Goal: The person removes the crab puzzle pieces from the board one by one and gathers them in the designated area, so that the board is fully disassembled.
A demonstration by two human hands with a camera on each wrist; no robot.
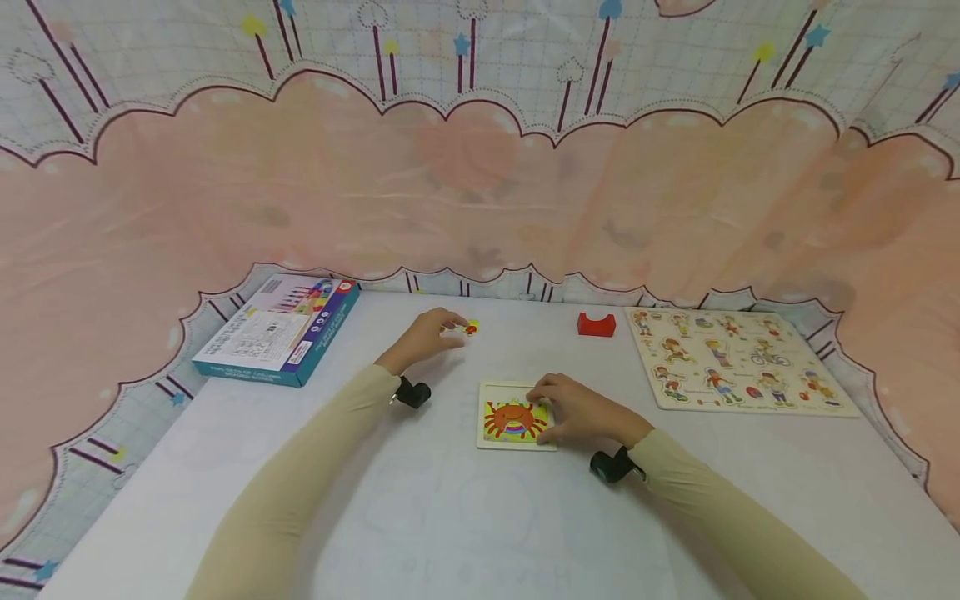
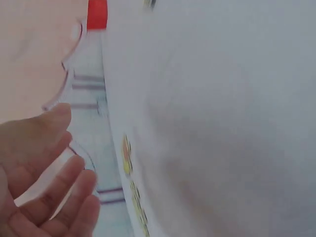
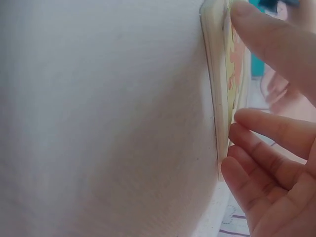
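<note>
Here, crab puzzle (image 1: 512, 419), right hand (image 1: 583, 412) at right edge

On the white table (image 1: 450, 533), a teal-sided cardboard box (image 1: 273, 337) is lying flat toward your far left, its printed, text-covered face showing upward. Near the far edge, a red block with a curved notch (image 1: 596, 327) is standing right of centre. Just beyond it on your right, a picture board of sporting children (image 1: 697, 375) is lying flat. Behind everything, you are facing a peach, candle-patterned cloth (image 1: 480, 192).
</note>
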